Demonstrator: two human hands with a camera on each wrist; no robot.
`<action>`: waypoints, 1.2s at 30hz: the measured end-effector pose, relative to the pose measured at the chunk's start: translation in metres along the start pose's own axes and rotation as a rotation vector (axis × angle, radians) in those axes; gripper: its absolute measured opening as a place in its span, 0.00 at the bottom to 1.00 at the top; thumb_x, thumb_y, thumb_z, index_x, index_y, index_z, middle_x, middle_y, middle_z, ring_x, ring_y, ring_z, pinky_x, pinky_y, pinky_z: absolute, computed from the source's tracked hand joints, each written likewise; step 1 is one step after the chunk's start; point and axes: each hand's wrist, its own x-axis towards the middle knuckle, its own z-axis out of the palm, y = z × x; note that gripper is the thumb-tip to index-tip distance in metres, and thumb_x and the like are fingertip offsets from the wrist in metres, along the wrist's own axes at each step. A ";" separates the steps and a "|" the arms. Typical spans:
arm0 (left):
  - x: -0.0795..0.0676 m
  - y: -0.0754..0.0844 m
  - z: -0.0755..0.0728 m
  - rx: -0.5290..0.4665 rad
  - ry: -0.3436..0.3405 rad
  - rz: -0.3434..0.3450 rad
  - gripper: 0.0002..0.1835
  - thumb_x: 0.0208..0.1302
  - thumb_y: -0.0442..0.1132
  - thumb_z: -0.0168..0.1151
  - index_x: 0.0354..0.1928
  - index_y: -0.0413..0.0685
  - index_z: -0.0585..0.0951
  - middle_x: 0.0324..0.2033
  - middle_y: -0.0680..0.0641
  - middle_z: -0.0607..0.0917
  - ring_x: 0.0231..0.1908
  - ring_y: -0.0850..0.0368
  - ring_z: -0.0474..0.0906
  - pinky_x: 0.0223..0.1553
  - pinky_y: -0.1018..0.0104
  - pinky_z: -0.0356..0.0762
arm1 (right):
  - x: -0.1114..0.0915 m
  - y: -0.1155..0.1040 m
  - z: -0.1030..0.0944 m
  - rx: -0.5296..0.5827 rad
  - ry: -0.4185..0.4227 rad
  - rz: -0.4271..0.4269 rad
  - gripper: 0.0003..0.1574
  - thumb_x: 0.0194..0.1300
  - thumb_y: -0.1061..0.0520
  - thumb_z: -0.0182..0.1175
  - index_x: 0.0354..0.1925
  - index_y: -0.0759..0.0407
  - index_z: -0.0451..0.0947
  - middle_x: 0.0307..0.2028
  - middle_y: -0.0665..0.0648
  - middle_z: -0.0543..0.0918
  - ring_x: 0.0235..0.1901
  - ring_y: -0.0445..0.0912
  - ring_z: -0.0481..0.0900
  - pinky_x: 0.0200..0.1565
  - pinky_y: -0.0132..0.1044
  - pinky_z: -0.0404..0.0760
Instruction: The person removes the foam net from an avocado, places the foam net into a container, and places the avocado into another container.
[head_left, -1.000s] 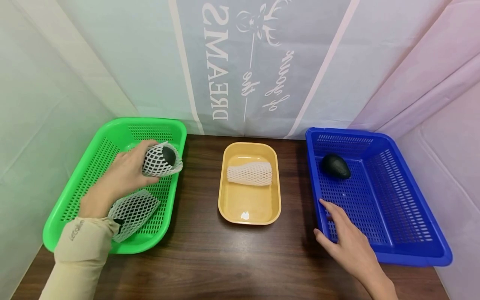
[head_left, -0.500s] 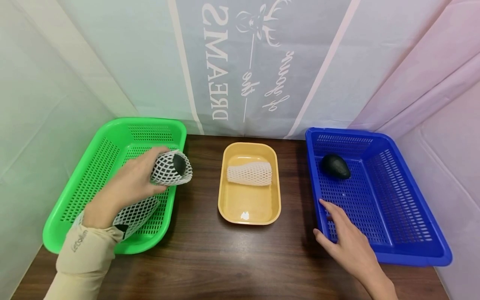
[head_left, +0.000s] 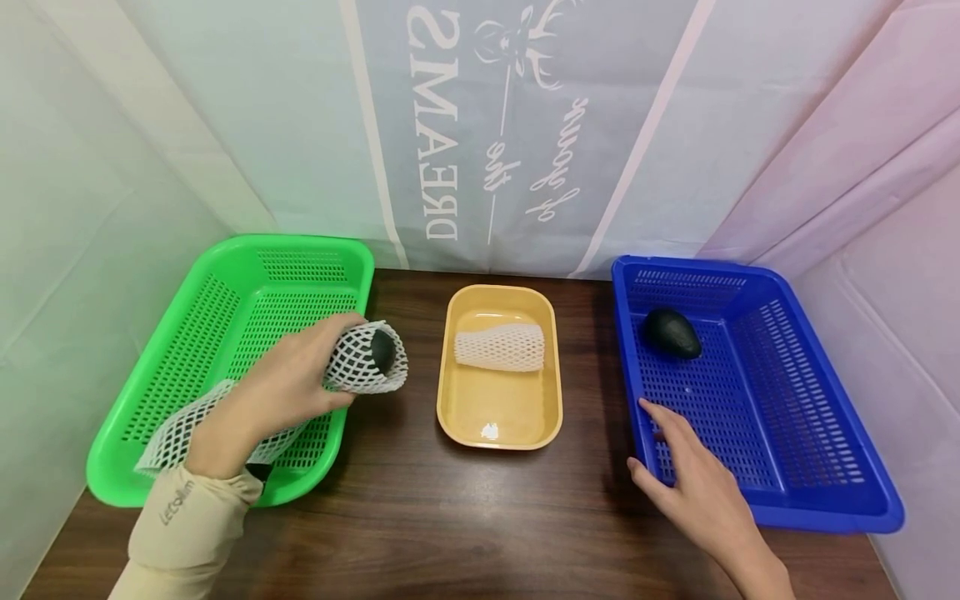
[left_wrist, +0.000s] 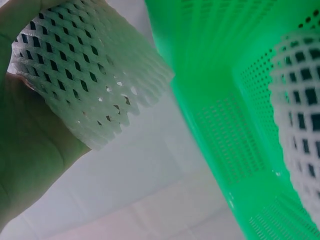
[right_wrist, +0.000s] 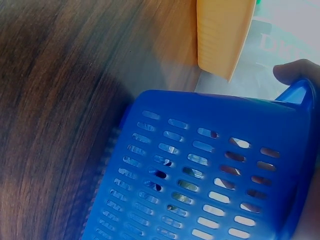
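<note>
My left hand grips a dark avocado wrapped in a white foam net, above the right rim of the green basket. The dark end pokes from the net's open right side. In the left wrist view the loose end of the foam net reaches past the fingers. Below my left wrist, other netted fruit lies in the green basket, partly hidden by the arm. My right hand rests at the left rim of the blue basket, fingers extended. A bare avocado lies inside that basket.
Between the baskets, a yellow tray holds a flattened foam net. All three containers stand on a dark wooden table. A printed cloth hangs behind them.
My left hand has carried the netted avocado right and toward me, from over the green basket to its right rim. The right hand has stayed put.
</note>
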 end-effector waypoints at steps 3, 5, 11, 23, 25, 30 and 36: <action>-0.002 0.005 0.006 -0.010 -0.001 0.012 0.49 0.41 0.32 0.79 0.68 0.42 0.64 0.59 0.39 0.79 0.53 0.43 0.80 0.56 0.45 0.78 | -0.001 0.001 0.002 -0.004 0.007 -0.005 0.49 0.62 0.50 0.67 0.75 0.47 0.56 0.65 0.60 0.71 0.51 0.57 0.80 0.31 0.53 0.80; -0.003 0.008 0.010 -0.011 -0.003 0.018 0.50 0.41 0.32 0.79 0.68 0.42 0.64 0.60 0.39 0.78 0.55 0.43 0.79 0.58 0.44 0.76 | -0.001 0.002 0.003 -0.008 0.011 -0.008 0.49 0.62 0.50 0.67 0.75 0.47 0.56 0.65 0.61 0.71 0.51 0.57 0.80 0.32 0.55 0.80; -0.007 0.018 0.016 0.016 -0.015 0.039 0.51 0.41 0.34 0.80 0.70 0.41 0.64 0.62 0.37 0.77 0.60 0.40 0.76 0.63 0.43 0.73 | -0.002 0.004 0.006 -0.016 0.016 -0.016 0.49 0.62 0.49 0.67 0.76 0.47 0.55 0.66 0.62 0.70 0.53 0.59 0.79 0.38 0.62 0.79; -0.021 0.044 0.022 0.062 0.021 0.117 0.50 0.37 0.35 0.83 0.66 0.46 0.67 0.49 0.43 0.83 0.47 0.46 0.81 0.50 0.47 0.81 | -0.003 0.004 0.007 -0.016 0.026 -0.019 0.49 0.63 0.47 0.67 0.76 0.46 0.55 0.67 0.62 0.70 0.54 0.60 0.79 0.41 0.65 0.78; -0.023 0.049 0.024 0.079 0.034 0.143 0.50 0.36 0.35 0.83 0.65 0.46 0.67 0.49 0.43 0.83 0.47 0.46 0.82 0.50 0.47 0.81 | -0.003 0.004 0.008 -0.017 0.025 -0.017 0.49 0.63 0.47 0.66 0.76 0.46 0.55 0.67 0.63 0.70 0.54 0.60 0.79 0.41 0.65 0.78; -0.029 0.062 0.029 0.093 0.028 0.181 0.51 0.34 0.37 0.84 0.66 0.47 0.67 0.48 0.44 0.83 0.46 0.48 0.82 0.49 0.48 0.81 | -0.003 0.004 0.008 -0.022 0.027 -0.015 0.49 0.63 0.47 0.66 0.76 0.46 0.55 0.67 0.63 0.70 0.54 0.60 0.79 0.40 0.64 0.79; -0.033 0.070 0.042 0.084 0.001 0.204 0.50 0.35 0.39 0.83 0.65 0.47 0.67 0.48 0.47 0.82 0.47 0.53 0.80 0.47 0.52 0.81 | -0.003 0.004 0.008 -0.017 0.034 -0.024 0.49 0.63 0.48 0.67 0.76 0.46 0.55 0.66 0.63 0.70 0.54 0.60 0.79 0.39 0.64 0.79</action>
